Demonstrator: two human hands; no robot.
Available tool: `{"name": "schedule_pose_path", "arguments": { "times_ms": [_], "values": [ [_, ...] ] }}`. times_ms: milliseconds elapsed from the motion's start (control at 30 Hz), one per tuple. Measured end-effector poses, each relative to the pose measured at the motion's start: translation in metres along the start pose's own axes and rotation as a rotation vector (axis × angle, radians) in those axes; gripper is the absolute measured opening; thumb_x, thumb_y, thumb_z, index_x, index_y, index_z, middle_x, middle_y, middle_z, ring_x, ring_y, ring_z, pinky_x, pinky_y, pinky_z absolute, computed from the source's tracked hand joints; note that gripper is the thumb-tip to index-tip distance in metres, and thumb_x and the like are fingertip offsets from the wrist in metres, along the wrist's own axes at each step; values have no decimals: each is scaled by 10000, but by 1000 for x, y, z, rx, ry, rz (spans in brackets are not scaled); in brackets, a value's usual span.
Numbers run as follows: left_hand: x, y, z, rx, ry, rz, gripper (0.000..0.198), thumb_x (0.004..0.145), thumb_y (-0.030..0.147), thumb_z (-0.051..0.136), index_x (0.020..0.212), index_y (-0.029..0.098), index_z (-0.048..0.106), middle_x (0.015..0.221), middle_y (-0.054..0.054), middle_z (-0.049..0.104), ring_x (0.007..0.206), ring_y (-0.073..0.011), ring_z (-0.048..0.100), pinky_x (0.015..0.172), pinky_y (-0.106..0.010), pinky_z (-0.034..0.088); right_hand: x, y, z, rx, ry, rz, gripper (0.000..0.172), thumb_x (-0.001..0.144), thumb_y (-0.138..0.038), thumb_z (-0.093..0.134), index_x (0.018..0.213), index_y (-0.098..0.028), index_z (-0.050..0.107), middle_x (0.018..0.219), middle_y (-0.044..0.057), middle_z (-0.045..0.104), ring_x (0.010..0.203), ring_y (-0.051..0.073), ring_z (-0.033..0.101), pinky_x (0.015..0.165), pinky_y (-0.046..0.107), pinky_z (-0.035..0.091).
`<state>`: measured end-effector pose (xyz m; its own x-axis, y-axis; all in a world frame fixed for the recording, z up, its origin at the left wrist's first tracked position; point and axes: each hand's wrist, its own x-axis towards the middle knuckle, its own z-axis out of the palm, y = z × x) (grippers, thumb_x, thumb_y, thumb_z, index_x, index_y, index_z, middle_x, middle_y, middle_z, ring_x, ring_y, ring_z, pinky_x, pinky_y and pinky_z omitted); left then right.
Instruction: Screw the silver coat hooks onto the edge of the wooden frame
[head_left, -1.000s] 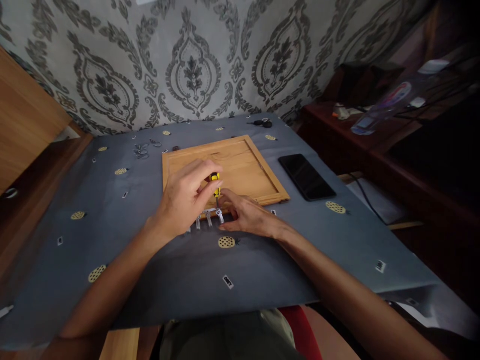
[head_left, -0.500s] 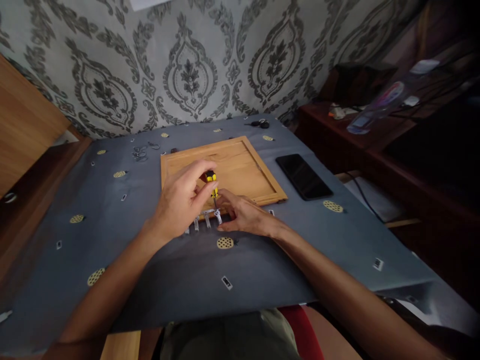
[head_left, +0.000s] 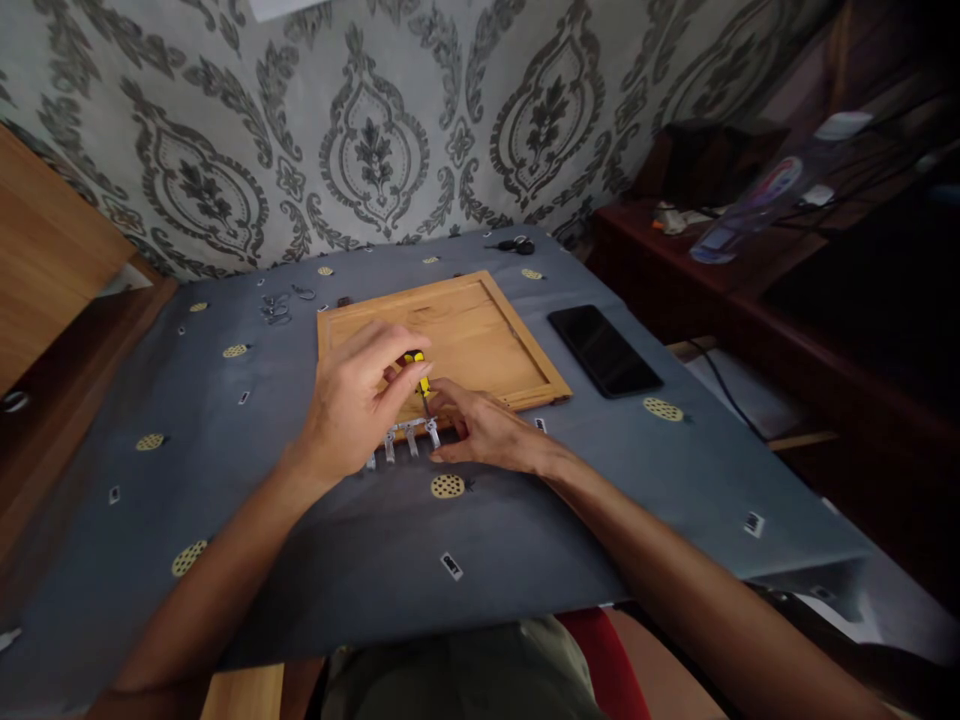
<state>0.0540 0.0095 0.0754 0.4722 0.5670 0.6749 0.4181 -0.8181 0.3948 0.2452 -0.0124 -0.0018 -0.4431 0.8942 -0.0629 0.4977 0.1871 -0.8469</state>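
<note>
My left hand (head_left: 352, 405) is closed round a yellow and black screwdriver (head_left: 422, 376), whose shaft points down. Its tip meets the right end of a metal hook rack (head_left: 411, 430) with several hooks, lying along the front edge of a framed wooden panel (head_left: 487, 335). My right hand (head_left: 484, 430) has thumb and fingers around the right end of the rack, by the screwdriver's tip. Whether its fingertips press on the rack or the panel is hard to make out.
A black phone (head_left: 604, 350) lies right of the panel. Keys (head_left: 517, 245) rest near the wall, and small metal hooks (head_left: 276, 307) at the back left. A plastic bottle (head_left: 772, 195) stands on dark furniture at the right.
The whole view has shifted slightly. My left hand and the screwdriver's handle have turned a little; the tip stays at the same end of the rack.
</note>
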Motion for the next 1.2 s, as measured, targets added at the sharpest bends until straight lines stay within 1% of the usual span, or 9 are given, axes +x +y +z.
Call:
{"name": "schedule_pose_path", "arguments": {
  "times_ms": [133,267,400,500,600,833,967,1100,1200],
  "values": [
    [1,0,-2,-17,-27,-1,141,895,93,634,993,188,673,923,-11,711,787,-110,676,691,-202,573,-1,0,0,12,0,-6,714,709,-273,786,1342,-220,461,1168,74,645,793,160,608,681,303,468],
    [1,-2,0,7,-14,-10,185,893,116,661,1068,176,660,993,-24,727,770,-101,676,693,-200,571,-1,-1,0,22,1,-10,688,708,-261,784,1321,-235,472,1163,62,647,805,161,617,689,295,473],
    [0,-3,3,3,-1,22,91,905,190,682,993,176,668,881,-2,700,704,-91,659,648,-188,563,-1,-2,0,11,2,7,716,705,-251,784,1343,-201,463,1168,80,646,802,167,617,694,303,477],
    [0,-3,4,10,21,19,74,896,206,700,959,180,670,844,9,676,683,-84,645,628,-182,558,-2,-3,-1,-2,0,5,733,707,-247,783,1363,-194,458,1169,83,646,811,171,622,710,312,481],
    [0,-3,3,31,33,17,56,892,180,698,943,183,676,843,13,677,694,-84,643,640,-185,553,-2,-2,-1,-11,2,-4,737,706,-246,782,1369,-216,462,1170,73,650,824,173,627,728,316,485],
    [2,-2,0,23,7,15,69,889,131,679,949,165,683,865,-1,698,717,-86,650,658,-182,544,-1,1,0,-4,5,-14,741,703,-261,788,1368,-234,462,1156,58,650,819,163,618,722,304,476],
    [2,-3,0,26,8,32,59,895,136,677,949,160,677,852,2,695,702,-82,647,653,-183,541,-1,2,0,3,9,-13,731,707,-256,786,1363,-234,465,1160,59,649,819,161,614,721,302,475],
    [1,-4,2,43,28,34,72,884,178,709,946,165,674,841,5,691,726,-97,656,655,-201,545,-2,1,0,11,7,-21,730,715,-253,786,1372,-214,469,1170,75,645,810,160,614,717,304,483],
    [1,-4,3,42,32,29,68,877,152,710,934,160,673,829,13,684,705,-84,647,658,-185,546,-2,2,1,-3,15,-28,749,711,-245,791,1386,-228,467,1169,70,652,830,169,625,727,306,492]
  ]
}}
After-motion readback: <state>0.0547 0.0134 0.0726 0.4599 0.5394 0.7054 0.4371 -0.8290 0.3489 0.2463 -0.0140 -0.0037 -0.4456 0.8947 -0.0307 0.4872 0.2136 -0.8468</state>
